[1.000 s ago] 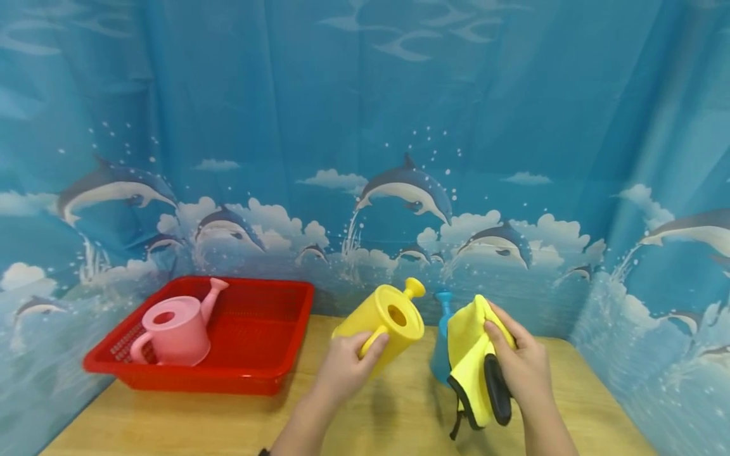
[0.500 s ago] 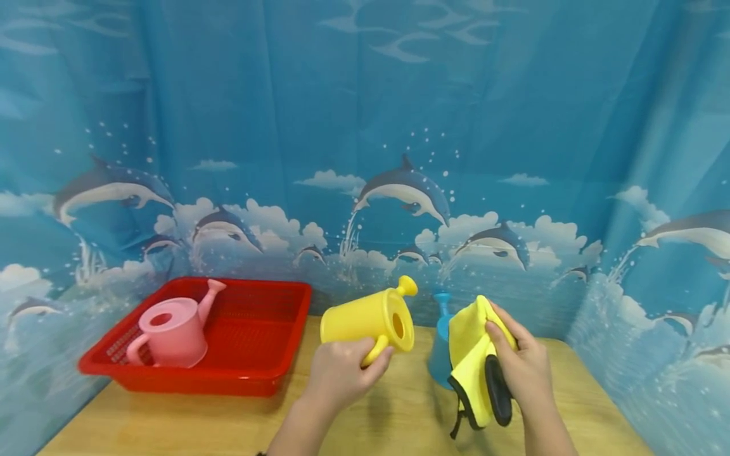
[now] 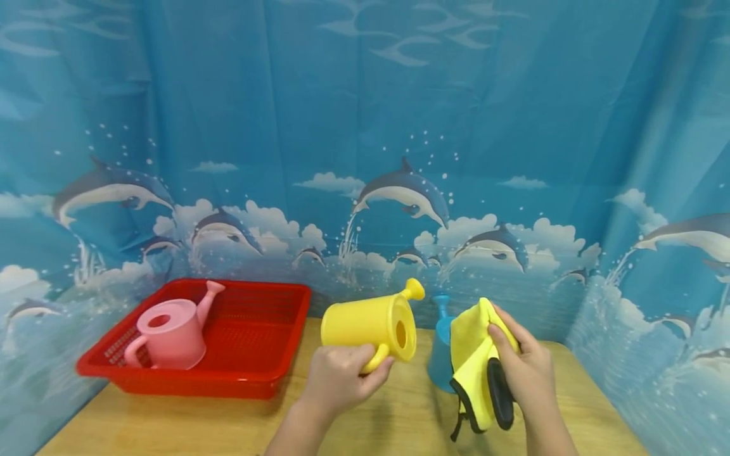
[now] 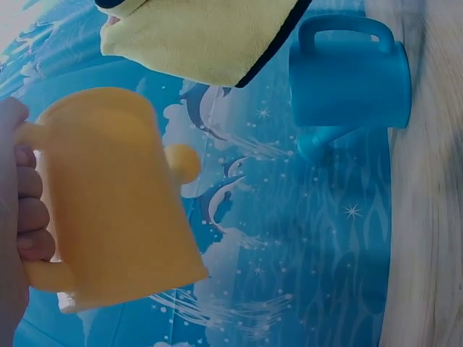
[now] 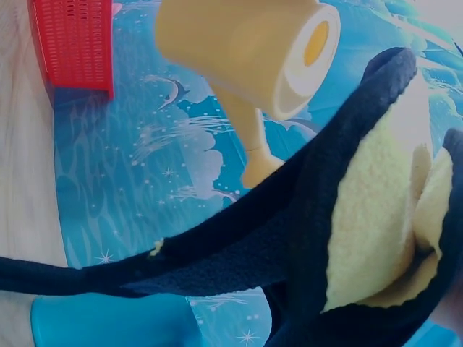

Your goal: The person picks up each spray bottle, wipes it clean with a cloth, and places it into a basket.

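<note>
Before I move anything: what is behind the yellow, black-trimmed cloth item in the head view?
Behind the yellow, black-trimmed cloth item stands a cylindrical blue plastic watering can; its spout and left side show. The cloth covers its right side; anything else there is hidden.

- A person's left hand [image 3: 345, 379] holds a curled grip, its back toward the head camera, thumb angled up and to the right.
- Its fingers [image 4: 33, 215] line up in a row, bent, in the left wrist view.
- The right hand [image 3: 529, 366] pinches between thumb and fingers, well apart from the left.
- The bare left forearm [image 3: 301, 429] and right forearm [image 3: 549, 430] slant inward from below.
</note>
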Tool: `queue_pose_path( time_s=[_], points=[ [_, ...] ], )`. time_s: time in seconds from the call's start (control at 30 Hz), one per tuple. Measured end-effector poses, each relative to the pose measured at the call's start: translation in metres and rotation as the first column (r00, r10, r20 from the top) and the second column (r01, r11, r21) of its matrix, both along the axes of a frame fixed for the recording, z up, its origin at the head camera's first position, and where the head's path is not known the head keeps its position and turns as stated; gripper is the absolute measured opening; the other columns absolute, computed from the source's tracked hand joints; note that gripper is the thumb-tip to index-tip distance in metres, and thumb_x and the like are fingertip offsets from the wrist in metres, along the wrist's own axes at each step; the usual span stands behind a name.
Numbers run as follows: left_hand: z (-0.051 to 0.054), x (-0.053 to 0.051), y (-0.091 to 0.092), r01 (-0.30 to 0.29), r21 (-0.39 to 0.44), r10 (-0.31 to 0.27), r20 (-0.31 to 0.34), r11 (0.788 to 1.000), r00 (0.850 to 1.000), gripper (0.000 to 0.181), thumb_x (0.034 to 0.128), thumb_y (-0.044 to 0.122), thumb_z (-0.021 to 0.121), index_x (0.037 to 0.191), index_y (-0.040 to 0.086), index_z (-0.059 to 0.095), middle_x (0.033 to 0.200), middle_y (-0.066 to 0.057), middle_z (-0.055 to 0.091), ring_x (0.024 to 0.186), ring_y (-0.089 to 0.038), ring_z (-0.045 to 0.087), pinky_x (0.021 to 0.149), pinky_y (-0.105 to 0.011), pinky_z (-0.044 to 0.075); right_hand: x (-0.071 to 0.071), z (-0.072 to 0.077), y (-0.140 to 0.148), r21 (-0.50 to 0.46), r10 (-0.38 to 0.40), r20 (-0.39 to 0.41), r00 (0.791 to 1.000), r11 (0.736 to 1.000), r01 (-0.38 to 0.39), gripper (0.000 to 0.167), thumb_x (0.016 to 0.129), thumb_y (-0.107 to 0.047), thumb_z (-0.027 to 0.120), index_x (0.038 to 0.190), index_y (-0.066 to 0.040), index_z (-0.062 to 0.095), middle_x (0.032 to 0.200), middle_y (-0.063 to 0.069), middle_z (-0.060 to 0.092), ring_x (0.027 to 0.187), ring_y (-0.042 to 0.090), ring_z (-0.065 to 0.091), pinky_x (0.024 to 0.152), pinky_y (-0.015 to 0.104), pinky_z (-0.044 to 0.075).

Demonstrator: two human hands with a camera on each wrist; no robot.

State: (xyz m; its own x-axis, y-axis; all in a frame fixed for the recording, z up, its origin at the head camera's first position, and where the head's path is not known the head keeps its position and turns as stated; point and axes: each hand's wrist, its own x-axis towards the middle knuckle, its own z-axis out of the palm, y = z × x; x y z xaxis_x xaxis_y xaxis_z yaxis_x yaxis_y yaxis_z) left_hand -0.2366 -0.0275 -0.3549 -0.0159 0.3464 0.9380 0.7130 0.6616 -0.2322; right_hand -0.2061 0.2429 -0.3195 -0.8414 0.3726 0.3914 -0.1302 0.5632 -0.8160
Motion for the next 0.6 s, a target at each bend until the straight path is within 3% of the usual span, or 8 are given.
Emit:
queue_pose_path(
  time_s=[0.2, 0.6],
  points=[
    [0.0026, 0.001, -0.0042, -0.012, -0.062, 0.013, 0.007, 0.998, 1.0, 0.046, 0.0999, 0.041, 0.037, 0.058, 0.021, 0.039, 0.045, 0.013, 0.032, 0.04, 0.002, 0.022, 0.045, -0.008, 0.011, -0.0029, -0.0004, 0.0021, 0.015, 0.0, -0.031, 1.0, 1.0, 0.0, 0.042, 0.095, -0.038, 0.059, 0.134, -0.023, 0.058, 0.134, 0.009, 0.058, 0.082, -0.026, 0.045, 0.065, 0.006, 0.046],
    [0.0051, 0.0006, -0.0044, 0.029, -0.035, -0.032, -0.082, 0.999, 0.996, 0.046, 0.0953, 0.041, 0.045, 0.054, 0.023, 0.039, 0.043, 0.013, 0.032, 0.038, 0.0, 0.026, 0.043, -0.008, 0.016, -0.0047, -0.0028, 0.0018, 0.056, -0.021, -0.102, 0.995, 0.998, 0.026, 0.039, 0.094, -0.033, 0.062, 0.131, -0.02, 0.061, 0.13, 0.009, 0.061, 0.082, -0.028, 0.044, 0.063, 0.006, 0.046]
  ],
)
